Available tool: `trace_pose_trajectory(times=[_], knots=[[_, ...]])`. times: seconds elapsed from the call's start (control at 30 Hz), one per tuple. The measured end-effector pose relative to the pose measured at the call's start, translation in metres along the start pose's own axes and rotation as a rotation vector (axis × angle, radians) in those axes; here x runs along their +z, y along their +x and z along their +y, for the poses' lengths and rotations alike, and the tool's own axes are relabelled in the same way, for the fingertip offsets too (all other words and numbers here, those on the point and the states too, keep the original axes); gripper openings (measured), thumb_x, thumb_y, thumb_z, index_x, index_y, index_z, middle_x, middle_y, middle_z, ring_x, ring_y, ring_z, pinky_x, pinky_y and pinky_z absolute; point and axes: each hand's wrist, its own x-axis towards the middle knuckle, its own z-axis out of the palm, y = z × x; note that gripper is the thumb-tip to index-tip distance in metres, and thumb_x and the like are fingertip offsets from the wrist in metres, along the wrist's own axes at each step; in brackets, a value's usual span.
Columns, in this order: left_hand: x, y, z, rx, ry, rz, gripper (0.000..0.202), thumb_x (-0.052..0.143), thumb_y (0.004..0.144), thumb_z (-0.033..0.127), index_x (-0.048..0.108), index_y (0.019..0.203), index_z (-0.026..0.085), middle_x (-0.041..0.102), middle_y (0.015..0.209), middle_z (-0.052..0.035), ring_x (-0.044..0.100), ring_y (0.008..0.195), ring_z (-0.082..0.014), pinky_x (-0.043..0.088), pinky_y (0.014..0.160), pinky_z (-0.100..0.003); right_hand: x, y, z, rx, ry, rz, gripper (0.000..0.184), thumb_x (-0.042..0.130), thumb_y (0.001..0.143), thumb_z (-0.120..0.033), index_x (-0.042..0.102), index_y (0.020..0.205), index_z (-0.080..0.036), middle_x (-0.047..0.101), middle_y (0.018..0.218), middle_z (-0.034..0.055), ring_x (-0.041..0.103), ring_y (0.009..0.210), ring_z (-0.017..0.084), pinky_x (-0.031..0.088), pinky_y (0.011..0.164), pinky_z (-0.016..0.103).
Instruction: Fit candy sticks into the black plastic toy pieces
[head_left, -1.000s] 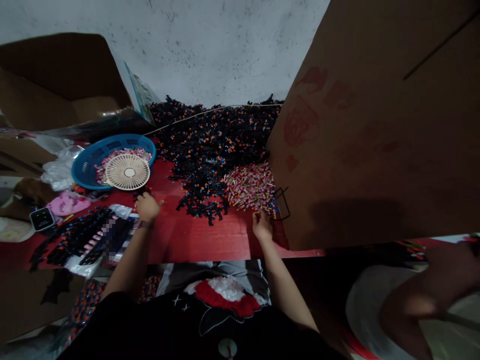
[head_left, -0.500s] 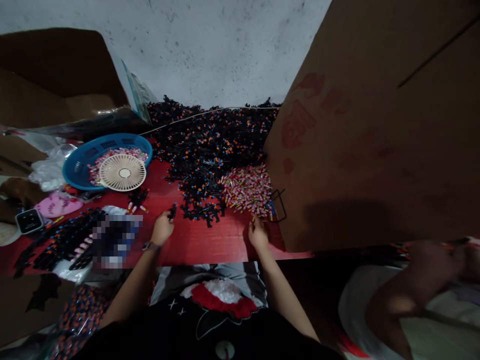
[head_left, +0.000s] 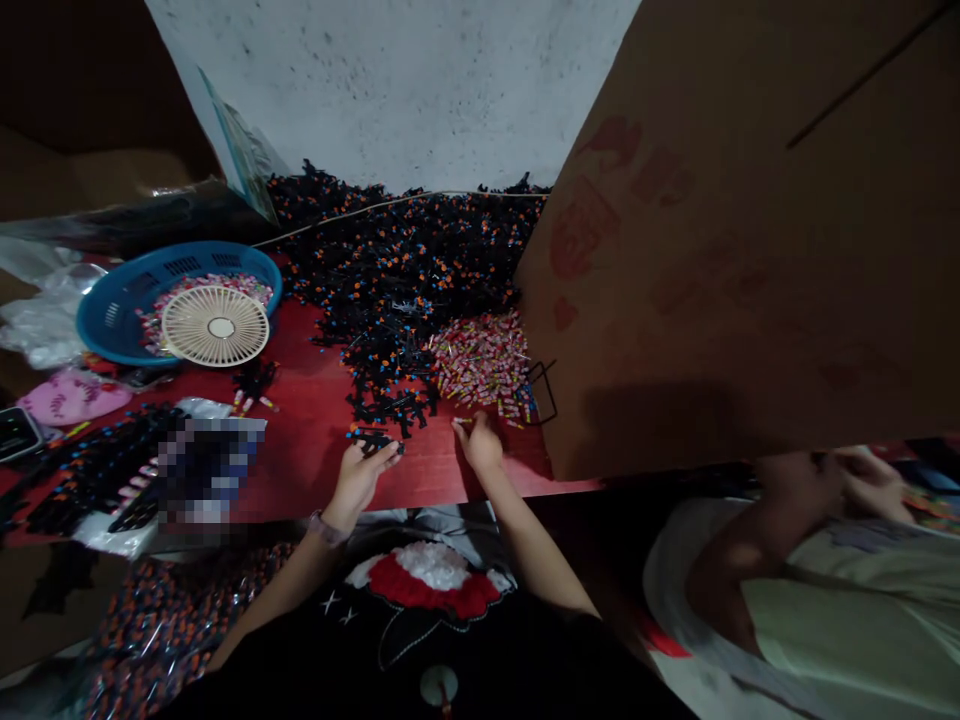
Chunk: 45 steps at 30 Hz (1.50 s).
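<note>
My left hand (head_left: 358, 482) is closed on a small black toy gun (head_left: 373, 441), held level just above the red tabletop (head_left: 427, 465). My right hand (head_left: 482, 448) pinches a small pink-and-yellow tube (head_left: 463, 421) between thumb and fingers, a short way to the right of the gun. Beyond the right hand lies a heap of similar pink-and-yellow tubes (head_left: 484, 358). A large pile of black toy guns with orange and blue bits (head_left: 405, 260) spreads back to the wall.
A blue basket (head_left: 97, 315) with a cream round grille (head_left: 217, 325) stands at left. Rows of black toy guns (head_left: 97, 465) lie near it. A big cardboard box (head_left: 675, 300) walls off the right side; another person's arm (head_left: 739, 560) is beyond it.
My left hand has moved right with the toy gun, which now lies more level. My right hand has drawn back from the tube heap, leftward, with one tube. The view has shifted slightly.
</note>
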Motion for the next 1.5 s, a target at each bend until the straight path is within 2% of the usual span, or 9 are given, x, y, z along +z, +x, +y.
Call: trace_pose_trajectory(times=[0.17,0.3,0.47,0.63,0.73,0.97,1.13,1.27,1.5], knots=[[0.026,-0.016,0.013,0.089,0.017,-0.012,0.063,0.113,0.046,0.043,0.071,0.085,0.015,0.079,0.08,-0.0026,0.08,0.075,-0.0192,0.071,0.072,-0.031,0.002,0.01,-0.003,-0.275,0.035,0.087,0.038,0.058,0.113,-0.03,0.068,0.148,-0.018,0.064,0.151,0.0225,0.066,0.129,0.034,0.056,0.107,0.043],[0.037,-0.019,0.019,0.116,0.031,0.025,0.061,0.112,0.044,0.041,0.072,0.082,0.015,0.078,0.076,-0.002,0.077,0.066,-0.0167,0.069,0.065,-0.029,0.009,0.012,-0.011,-0.382,0.109,0.071,0.044,0.064,0.111,-0.034,0.069,0.153,-0.022,0.062,0.154,0.019,0.057,0.137,0.036,0.051,0.118,0.052],[0.039,-0.022,0.016,0.178,0.042,0.047,0.057,0.11,0.048,0.041,0.073,0.081,0.014,0.078,0.076,-0.0028,0.077,0.067,-0.0183,0.071,0.067,-0.033,0.015,0.02,-0.028,-0.454,0.162,0.022,0.028,0.057,0.112,-0.032,0.078,0.125,-0.019,0.071,0.127,0.0153,0.06,0.122,0.031,0.049,0.116,0.046],[0.039,-0.026,0.021,0.218,0.062,0.055,0.058,0.11,0.05,0.043,0.071,0.083,0.015,0.078,0.077,-0.0024,0.078,0.069,-0.0197,0.072,0.068,-0.035,0.014,0.031,-0.053,-0.344,0.2,0.008,0.036,0.063,0.107,-0.035,0.069,0.138,-0.019,0.066,0.138,0.0172,0.059,0.123,0.032,0.05,0.11,0.042],[0.041,-0.031,0.028,0.213,0.031,0.082,0.06,0.111,0.047,0.042,0.071,0.083,0.015,0.077,0.075,-0.0012,0.077,0.068,-0.0186,0.071,0.066,-0.033,0.011,0.034,-0.065,-0.277,0.247,-0.042,0.027,0.056,0.11,-0.032,0.07,0.129,-0.02,0.068,0.134,0.0166,0.062,0.115,0.029,0.05,0.104,0.038],[0.038,-0.046,0.047,0.262,-0.046,0.142,0.054,0.11,0.051,0.038,0.073,0.082,0.015,0.077,0.075,-0.0008,0.075,0.066,-0.0153,0.068,0.064,-0.028,-0.005,0.023,-0.049,-0.195,0.36,-0.101,0.022,0.059,0.105,-0.024,0.063,0.125,-0.016,0.073,0.1,0.0155,0.07,0.092,0.028,0.054,0.086,0.037],[0.042,-0.057,0.056,0.348,-0.022,0.133,0.046,0.107,0.061,0.04,0.074,0.083,0.015,0.078,0.077,-0.0012,0.075,0.067,-0.0161,0.069,0.065,-0.029,-0.03,-0.003,-0.056,-0.247,0.557,-0.193,0.029,0.054,0.112,-0.046,0.063,0.12,-0.02,0.076,0.104,0.0124,0.074,0.093,0.025,0.06,0.085,0.036],[0.049,-0.065,0.061,0.418,0.064,0.122,0.039,0.104,0.066,0.039,0.076,0.079,0.016,0.078,0.075,-0.0017,0.075,0.066,-0.0174,0.068,0.066,-0.03,-0.059,-0.051,-0.079,-0.452,1.144,-0.438,0.047,0.06,0.108,-0.069,0.068,0.122,-0.025,0.075,0.099,0.0038,0.072,0.081,0.02,0.062,0.078,0.034],[0.057,-0.074,0.062,0.506,0.13,0.084,0.035,0.102,0.072,0.036,0.074,0.083,0.018,0.078,0.079,-0.0007,0.074,0.071,-0.0166,0.065,0.073,-0.028,-0.098,-0.102,-0.115,-0.502,1.313,-0.206,0.037,0.081,0.101,-0.06,0.066,0.103,-0.026,0.075,0.102,0.0029,0.072,0.08,0.018,0.063,0.073,0.032]])
